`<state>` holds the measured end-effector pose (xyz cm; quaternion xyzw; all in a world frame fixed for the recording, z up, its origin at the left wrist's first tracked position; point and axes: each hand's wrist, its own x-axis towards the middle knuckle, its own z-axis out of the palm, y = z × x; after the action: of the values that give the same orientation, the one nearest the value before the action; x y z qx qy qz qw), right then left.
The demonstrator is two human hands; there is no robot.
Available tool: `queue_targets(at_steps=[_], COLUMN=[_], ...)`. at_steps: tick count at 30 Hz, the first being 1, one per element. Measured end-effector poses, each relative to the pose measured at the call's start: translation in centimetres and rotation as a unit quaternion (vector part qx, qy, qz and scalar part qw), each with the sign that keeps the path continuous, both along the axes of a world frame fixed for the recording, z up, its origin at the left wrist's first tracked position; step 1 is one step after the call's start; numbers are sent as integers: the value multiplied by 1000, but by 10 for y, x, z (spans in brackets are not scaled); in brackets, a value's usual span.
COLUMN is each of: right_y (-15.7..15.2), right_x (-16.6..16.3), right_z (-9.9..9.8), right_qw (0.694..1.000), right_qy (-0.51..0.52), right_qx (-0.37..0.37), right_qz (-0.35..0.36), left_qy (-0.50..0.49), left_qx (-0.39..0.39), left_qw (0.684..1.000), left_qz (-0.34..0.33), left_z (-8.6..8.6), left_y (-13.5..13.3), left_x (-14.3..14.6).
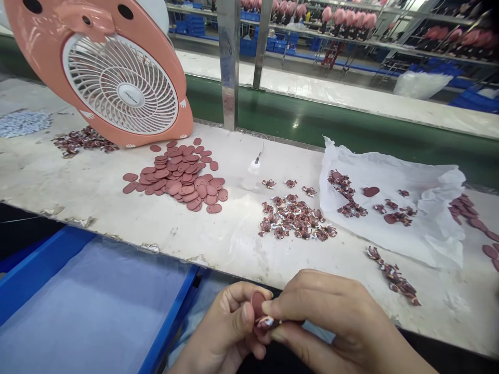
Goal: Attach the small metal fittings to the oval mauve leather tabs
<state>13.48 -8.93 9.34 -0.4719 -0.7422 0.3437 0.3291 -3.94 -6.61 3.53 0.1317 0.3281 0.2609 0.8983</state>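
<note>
Near the front edge of the table, my left hand point(234, 322) pinches a reddish-brown oval disc point(257, 304) between thumb and fingers. My right hand point(327, 317) is closed on a small painted figurine point(266, 322), brown with white, and its fingertips press it against the disc. Part of the figurine is hidden by the fingers. Ahead lies a heap of like figurines point(294, 215), and farther left is a pile of oval discs point(181, 174). More figurines point(393, 275) lie in a row to the right of my hands.
A pink fan point(128, 98) stands at the back left, beside more figurines point(83, 141) and small pale pieces point(25, 123). A needle-tipped bottle point(255, 162) sits mid-table. White sheeting point(432, 223) at right bears figurines and discs. A blue crate point(97, 301) stands below the table's edge.
</note>
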Motion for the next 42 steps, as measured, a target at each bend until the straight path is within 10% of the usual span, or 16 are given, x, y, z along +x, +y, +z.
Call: queue_targets(at_steps=[42], right_y=[-2], right_x=[-9], right_z=[-3], right_qw=[999], right_qy=[30], right_qx=[-24], right_qz=[-28], left_qy=[-38], left_qx=[14], left_qw=[999], left_qz=[-11], left_z=[-22], left_y=[-2], left_x=[-9])
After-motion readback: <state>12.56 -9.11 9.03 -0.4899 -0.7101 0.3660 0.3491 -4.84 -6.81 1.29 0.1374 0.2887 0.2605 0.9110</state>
